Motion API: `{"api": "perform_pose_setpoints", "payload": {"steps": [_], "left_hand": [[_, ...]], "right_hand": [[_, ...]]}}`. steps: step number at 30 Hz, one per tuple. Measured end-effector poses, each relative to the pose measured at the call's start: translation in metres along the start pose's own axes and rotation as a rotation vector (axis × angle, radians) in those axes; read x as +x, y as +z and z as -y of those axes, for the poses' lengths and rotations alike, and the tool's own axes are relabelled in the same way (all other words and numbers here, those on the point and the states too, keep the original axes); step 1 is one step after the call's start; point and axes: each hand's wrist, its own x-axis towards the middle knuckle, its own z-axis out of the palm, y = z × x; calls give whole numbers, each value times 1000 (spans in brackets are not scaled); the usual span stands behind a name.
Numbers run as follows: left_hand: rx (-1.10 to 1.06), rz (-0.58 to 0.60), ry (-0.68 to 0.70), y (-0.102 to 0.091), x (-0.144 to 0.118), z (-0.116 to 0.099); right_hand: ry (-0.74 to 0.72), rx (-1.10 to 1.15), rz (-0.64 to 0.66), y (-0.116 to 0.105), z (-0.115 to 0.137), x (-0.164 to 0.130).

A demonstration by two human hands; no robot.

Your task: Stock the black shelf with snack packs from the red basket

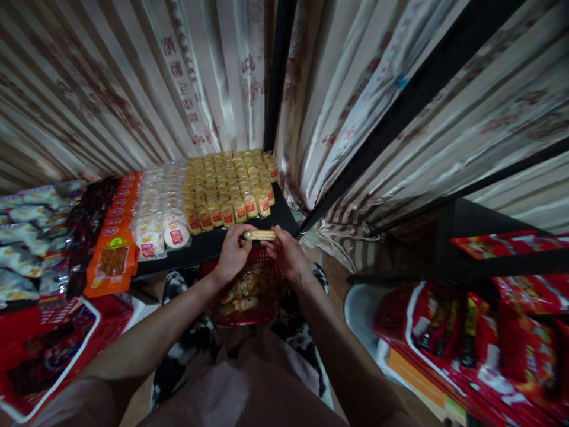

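Between my left hand (pixel 235 252) and my right hand (pixel 288 256) is a small yellow wrapped snack (pixel 260 235), gripped at its two ends. Its wrapper looks gold and clear; the print cannot be read. Below my hands, a red basket (pixel 242 321) sits between my knees with several similar wrapped snacks (pixel 249 287) inside. Just ahead, rows of small yellow wrapped snacks (pixel 231 184) with red labels stand on a black shelf (pixel 284 216). Left of them are white round wrapped snacks (pixel 175 228) in rows.
On the shelf's left lie orange snack packs (pixel 111 261), dark packs (pixel 86 237) and blue-white packs (pixel 26 237). A red basket (pixel 86 341) stands at lower left. Red snack bags (pixel 480 332) fill a basket at right. Black posts (pixel 355 178) and striped curtains (pixel 213 77) close off the back.
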Motion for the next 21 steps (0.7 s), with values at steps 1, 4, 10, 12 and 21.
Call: {"api": "perform_pose_setpoints", "payload": {"steps": [1, 4, 10, 12, 21], "left_hand": [[2, 6, 13, -1, 2, -1], [-40, 20, 24, -3, 10, -2], [-294, 31, -69, 6, 30, -8], [-326, -4, -142, 12, 39, -10], [-159, -33, -91, 21, 100, -17]], "right_hand": [[-25, -1, -6, 1, 0, 1], [-86, 37, -30, 1, 0, 6], [-246, 86, -7, 4, 2, 16], [-291, 75, -6, 7, 4, 18], [-416, -129, -53, 17, 20, 52]]}}
